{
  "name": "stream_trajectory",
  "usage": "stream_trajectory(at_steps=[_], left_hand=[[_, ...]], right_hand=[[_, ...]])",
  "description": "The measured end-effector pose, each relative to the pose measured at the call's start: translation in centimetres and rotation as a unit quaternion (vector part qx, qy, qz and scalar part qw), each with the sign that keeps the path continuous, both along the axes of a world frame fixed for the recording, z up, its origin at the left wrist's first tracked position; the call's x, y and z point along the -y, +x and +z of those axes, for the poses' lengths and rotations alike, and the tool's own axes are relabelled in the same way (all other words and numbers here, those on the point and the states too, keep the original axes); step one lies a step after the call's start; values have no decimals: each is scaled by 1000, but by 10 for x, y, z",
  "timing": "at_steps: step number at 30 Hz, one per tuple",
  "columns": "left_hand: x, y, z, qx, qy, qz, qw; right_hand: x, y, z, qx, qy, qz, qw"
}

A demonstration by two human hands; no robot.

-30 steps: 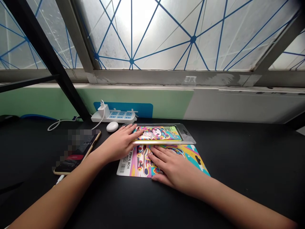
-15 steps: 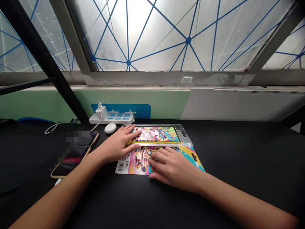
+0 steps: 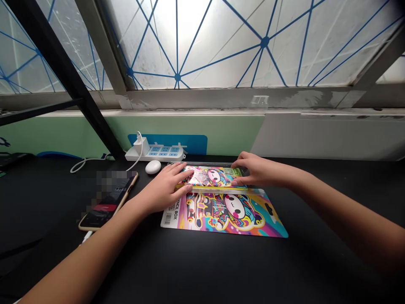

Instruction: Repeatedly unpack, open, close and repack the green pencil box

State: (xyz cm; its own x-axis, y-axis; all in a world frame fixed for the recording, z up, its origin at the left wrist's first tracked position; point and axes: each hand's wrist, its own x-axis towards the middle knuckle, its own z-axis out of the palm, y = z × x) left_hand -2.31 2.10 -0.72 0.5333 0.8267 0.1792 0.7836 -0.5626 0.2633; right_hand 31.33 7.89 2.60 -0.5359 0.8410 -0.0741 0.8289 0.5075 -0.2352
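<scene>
**"What's around you?"**

"You're at a black desk (image 3: 272,261) pushed up against a wall. Along its far edge runs a green wall panel (image 3: 190,133), and above that a frosted window (image 3: 221,46) crossed with blue lines. A black metal strut (image 3: 68,71) cuts diagonally across the view at the far left corner."

**"What's on the desk, counted?"**

"One package (image 3: 211,177), one printed card (image 3: 224,213), one phone (image 3: 107,202), one power strip (image 3: 155,154) with one white plug (image 3: 141,146) in it, and one white pebble-shaped object (image 3: 153,167). The phone lies face up near the left side, partly pixelated. The strip and pebble sit along the far edge, left of centre."

**"Where's the package?"**

"Near the far edge at the middle of the desk, lying flat in clear plastic. The card lies flat just in front of it, nearer you, with its far edge touching the package. It reads PENCIL BOX beside a barcode."

**"And my hands?"**

"Your left hand (image 3: 163,188) lies on the package's left end, fingers spread and pressing down, not pinching. Your right hand (image 3: 253,169) has its fingers curled over the right end, and the thumb comes in at the near edge, so that end looks pinched. Nothing stands between either hand and the package."
</scene>
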Motion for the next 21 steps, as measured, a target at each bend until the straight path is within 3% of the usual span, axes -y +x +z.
stream_trajectory(at_steps=[3, 11, 21], left_hand=[[0, 0, 0, 9, 2, 6, 1000], [-7, -6, 1, 79, 14, 1, 997], [-11, -22, 3, 130, 34, 34, 990]], right_hand=[[-6, -8, 4, 23, -4, 12, 1000], [3, -14, 6, 52, 94, 34, 994], [39, -23, 2, 23, 218, 23, 975]])
